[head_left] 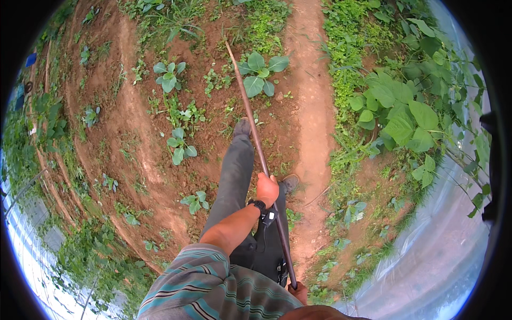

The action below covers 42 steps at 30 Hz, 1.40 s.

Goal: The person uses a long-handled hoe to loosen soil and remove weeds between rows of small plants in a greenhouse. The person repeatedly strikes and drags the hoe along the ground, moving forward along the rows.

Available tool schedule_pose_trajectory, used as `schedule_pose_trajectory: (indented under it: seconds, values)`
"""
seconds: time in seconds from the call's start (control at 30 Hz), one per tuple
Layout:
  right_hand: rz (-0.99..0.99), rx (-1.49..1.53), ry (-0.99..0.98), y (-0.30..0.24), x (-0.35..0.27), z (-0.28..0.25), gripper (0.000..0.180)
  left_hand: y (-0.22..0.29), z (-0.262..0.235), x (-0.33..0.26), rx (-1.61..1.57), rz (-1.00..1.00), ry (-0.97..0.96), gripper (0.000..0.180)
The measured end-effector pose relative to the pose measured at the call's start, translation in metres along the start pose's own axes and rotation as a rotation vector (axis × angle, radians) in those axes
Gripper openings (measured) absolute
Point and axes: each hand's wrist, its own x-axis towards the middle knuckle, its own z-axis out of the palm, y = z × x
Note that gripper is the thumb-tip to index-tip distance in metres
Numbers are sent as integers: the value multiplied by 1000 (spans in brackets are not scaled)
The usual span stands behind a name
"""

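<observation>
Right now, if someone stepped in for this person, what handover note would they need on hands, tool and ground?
Left hand: closed around the middle of the long wooden handle.
Right hand: grips the handle's near end at the lower edge.
The handle slants ahead over red soil; its far end lies among the weeds, head not visible.
Seedlings stand beside it.
Weeds remain between the seedlings; how much is done cannot be told.
</observation>
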Motion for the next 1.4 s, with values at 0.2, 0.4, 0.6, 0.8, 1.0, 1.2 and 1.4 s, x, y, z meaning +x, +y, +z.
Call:
schedule_pose_trajectory:
  seconds: [0.2,0.4,0.6,0.8,1.0,1.2,1.4]
  values:
    - [47,-145,25,45,-56,-17,24,-32,5,-56,-85,-107,-149,34]
    - [-190,-241,200,-63,48,-11,23,32,-9,59,28,97,87,37]
    - [-135,-98,287,-59,100,-25,24,81,66,71,31,74,10,36]
    - [32,-196,330,48,5,-31,22,32,106,-45,-24,51,-152,34]
    - [169,-86,246,52,-61,-23,22,33,102,-92,-24,42,-328,35]
    - [-41,-62,331,-89,39,-23,22,138,76,42,-116,259,-186,33]
    - [-197,7,387,-260,148,-19,25,271,27,191,-94,421,-18,37]
